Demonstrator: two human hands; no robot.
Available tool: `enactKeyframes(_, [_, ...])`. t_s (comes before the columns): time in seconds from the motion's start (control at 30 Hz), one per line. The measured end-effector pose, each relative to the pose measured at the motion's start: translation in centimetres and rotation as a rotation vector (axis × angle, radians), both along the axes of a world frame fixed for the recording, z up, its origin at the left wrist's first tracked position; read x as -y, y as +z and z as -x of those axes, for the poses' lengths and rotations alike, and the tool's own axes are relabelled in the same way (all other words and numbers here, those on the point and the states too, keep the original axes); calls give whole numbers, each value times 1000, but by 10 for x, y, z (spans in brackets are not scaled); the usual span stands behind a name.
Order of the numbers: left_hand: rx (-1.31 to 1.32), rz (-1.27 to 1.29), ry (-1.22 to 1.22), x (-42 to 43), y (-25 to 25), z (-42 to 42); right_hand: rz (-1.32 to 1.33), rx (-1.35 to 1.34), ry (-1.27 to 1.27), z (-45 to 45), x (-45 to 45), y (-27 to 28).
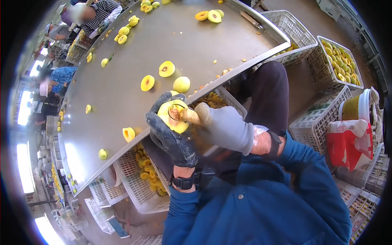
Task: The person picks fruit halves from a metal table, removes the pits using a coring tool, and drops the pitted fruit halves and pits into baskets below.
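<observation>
A halved yellow fruit (170, 117) sits cut face up in the left hand (166, 136), just over the near edge of a metal table (118, 81). The left hand, in a dark, stained glove, cups the fruit with its fingers curled around the side. A pitting tool (192, 116) with a pale handle and a thin curved loop meets the brownish center of the cut face. The right hand (228, 127), in a light gray glove, is clenched around that handle. On the table near the left hand lie a round yellow-green fruit (181, 84) and two cut halves (157, 76) with reddish-brown centers; a hollowed piece (128, 134) rests by the table edge. More cut fruit (214, 16) lies farther up the table, near a wooden-handled tool (251, 20) at the rim. Below the near edge, a white crate (136, 192) holds yellow pieces, and another crate with yellow pieces (214, 100) stands partly under the right hand. Off to the right are a crate of green and yellow fruit (316, 72), a bucket (354, 107) and a red-and-white bag (347, 145). Other people (61, 76) are beyond the table's far side.
</observation>
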State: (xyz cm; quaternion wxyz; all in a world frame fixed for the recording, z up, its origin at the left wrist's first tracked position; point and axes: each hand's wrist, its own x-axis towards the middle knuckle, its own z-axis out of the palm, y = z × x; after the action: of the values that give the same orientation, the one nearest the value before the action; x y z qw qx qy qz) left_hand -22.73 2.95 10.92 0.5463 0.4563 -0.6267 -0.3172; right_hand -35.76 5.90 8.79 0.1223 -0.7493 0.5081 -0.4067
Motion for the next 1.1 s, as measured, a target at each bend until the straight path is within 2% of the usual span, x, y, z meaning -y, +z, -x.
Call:
enactKeyframes(0.1, [-91, -75, -49, -4, -1, -2, -97, -113, -66, -7, -5, -5])
enactKeyframes(0.17, [-156, -98, -19, 0, 0, 0, -45, -38, -17, -6, -7, 0])
enactKeyframes(0.23, [-101, -94, -22, 0, 2, -4, -69, 20, 11, -6, -8, 4])
enactKeyframes(0.3, [-111, -148, -44, 0, 5, -7, -163, 59, 10, -6, -8, 4])
enactKeyframes(0.4, [-80, -73, -71, 3, 7, -8, -327, 144, 100, -4, -11, 8])
enactKeyframes(0.43, [-26, 5, -76, 6, 5, -10, -323, 301, 162, -6, -13, 8])
enactKeyframes(0.53, [-145, 10, -244, 11, -1, -21, -437, 697, 358, -12, -16, -1])
enactKeyframes(0.57, [-215, -25, -353, 17, -7, -30, -516, 537, 333, -2, -19, 10])
enactKeyframes(0.67, [-67, -72, -469, 24, -1, -45, -620, 200, 268, 6, -20, 37])
enactKeyframes(0.77, [-164, -127, -438, 27, -13, -53, -614, 687, 428, -5, -23, 15])
enactKeyframes(0.87, [-125, -96, -422, 25, -22, -45, -593, 594, 429, -5, -14, -3])
enactKeyframes(0.9, [-196, -131, -368, 22, -30, -42, -543, 287, 347, 3, -14, 2])
enactKeyframes(1.0, [-131, -90, -457, 27, -33, -41, -707, 257, 396, 10, -5, 4])
enactKeyframes(1.03, [-178, -133, -484, 27, -31, -42, -933, 504, 443, 9, -6, 8])
enactKeyframes(1.1, [-273, -190, -534, 27, -25, -40, -989, 644, 443, 4, -3, 7])
